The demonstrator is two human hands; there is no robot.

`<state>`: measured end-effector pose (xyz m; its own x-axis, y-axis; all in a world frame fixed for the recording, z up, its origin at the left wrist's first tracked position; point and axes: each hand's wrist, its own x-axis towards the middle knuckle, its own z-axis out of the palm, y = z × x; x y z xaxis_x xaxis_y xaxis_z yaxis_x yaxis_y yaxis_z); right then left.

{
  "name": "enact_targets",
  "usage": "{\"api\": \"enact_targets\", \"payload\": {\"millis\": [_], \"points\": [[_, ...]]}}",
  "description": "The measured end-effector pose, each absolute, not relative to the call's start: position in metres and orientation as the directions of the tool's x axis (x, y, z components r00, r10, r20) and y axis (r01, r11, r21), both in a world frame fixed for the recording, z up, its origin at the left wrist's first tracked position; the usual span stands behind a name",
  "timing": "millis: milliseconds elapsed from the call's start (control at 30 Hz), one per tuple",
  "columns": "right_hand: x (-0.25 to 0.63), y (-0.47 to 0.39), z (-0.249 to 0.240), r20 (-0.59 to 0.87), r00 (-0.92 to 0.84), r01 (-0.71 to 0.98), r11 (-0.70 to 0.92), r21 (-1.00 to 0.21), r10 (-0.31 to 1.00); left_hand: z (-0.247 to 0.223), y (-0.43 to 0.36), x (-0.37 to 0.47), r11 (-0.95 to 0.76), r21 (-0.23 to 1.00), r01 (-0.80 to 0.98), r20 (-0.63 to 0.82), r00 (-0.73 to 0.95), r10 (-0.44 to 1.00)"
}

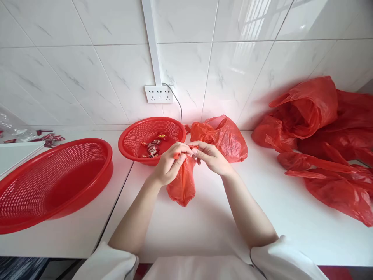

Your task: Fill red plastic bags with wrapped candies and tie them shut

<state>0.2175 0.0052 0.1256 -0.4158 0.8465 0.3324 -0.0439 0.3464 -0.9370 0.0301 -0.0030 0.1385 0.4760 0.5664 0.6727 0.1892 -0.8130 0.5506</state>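
Note:
A small red plastic bag (184, 182) hangs from my two hands above the white table, its lower end bulging a little. My left hand (172, 162) is closed on the gathered top of the bag, thumb against the fingers. Close beside it, my right hand (210, 156) pinches the bag's upper edge, fingertips meeting those of the left. What is inside the bag cannot be made out. Just behind the left hand stands a round red basket (124, 142) with several wrapped candies (154, 147) in it. Another red plastic bag (233, 140) sits behind the right hand.
A larger red basket (109, 167) stands at the left, near a white box lid or tray (20, 153) and scattered wrappers (51, 139). Several red plastic bags (314, 112) are heaped at the right. A power socket (159, 94) is on the tiled wall.

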Motion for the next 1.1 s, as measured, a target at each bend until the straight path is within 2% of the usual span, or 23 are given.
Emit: {"api": "enact_targets", "payload": {"millis": [100,233,367,433,500,633,767,933,1033,1100], "points": [[0.22,0.007,0.124,0.347,-0.364,-0.021,0.365,-0.931,0.864,0.136,0.002,0.03,-0.818,0.546,0.181,0.721,0.395,0.569],[0.229,0.004,0.128,0.4,-0.288,0.101,0.443,-0.891,0.87,0.139,0.003,0.021,-0.753,0.542,0.374,0.685,0.322,0.653],[0.248,-0.002,0.14,0.485,-0.277,0.269,0.552,-0.789,0.829,0.148,0.0,0.006,-0.682,0.396,0.615,0.607,0.383,0.697],[0.262,-0.005,0.143,0.493,-0.279,0.347,0.565,-0.748,0.824,0.153,-0.002,-0.002,-0.645,0.32,0.694,0.574,0.4,0.715],[0.281,-0.008,0.143,0.483,-0.259,0.427,0.547,-0.72,0.837,0.159,-0.003,-0.009,-0.589,0.295,0.752,0.525,0.388,0.758],[0.326,-0.018,0.136,0.457,-0.18,0.561,0.472,-0.68,0.871,0.167,-0.005,-0.023,-0.457,0.355,0.816,0.408,0.304,0.861],[0.36,-0.031,0.131,0.374,-0.149,0.614,0.383,-0.69,0.915,0.164,-0.003,-0.022,-0.365,0.434,0.823,0.141,0.338,0.93],[0.352,-0.041,0.131,0.205,-0.165,0.696,0.261,-0.669,0.965,0.155,-0.001,-0.005,-0.355,0.5,0.79,-0.134,0.476,0.869],[0.315,-0.042,0.123,0.29,-0.097,0.722,0.268,-0.638,0.952,0.158,-0.002,0.003,-0.367,0.553,0.748,-0.145,0.52,0.842],[0.283,-0.041,0.11,0.33,-0.214,0.753,0.37,-0.544,0.919,0.16,-0.003,0.006,-0.358,0.557,0.75,-0.102,0.489,0.866]]}}
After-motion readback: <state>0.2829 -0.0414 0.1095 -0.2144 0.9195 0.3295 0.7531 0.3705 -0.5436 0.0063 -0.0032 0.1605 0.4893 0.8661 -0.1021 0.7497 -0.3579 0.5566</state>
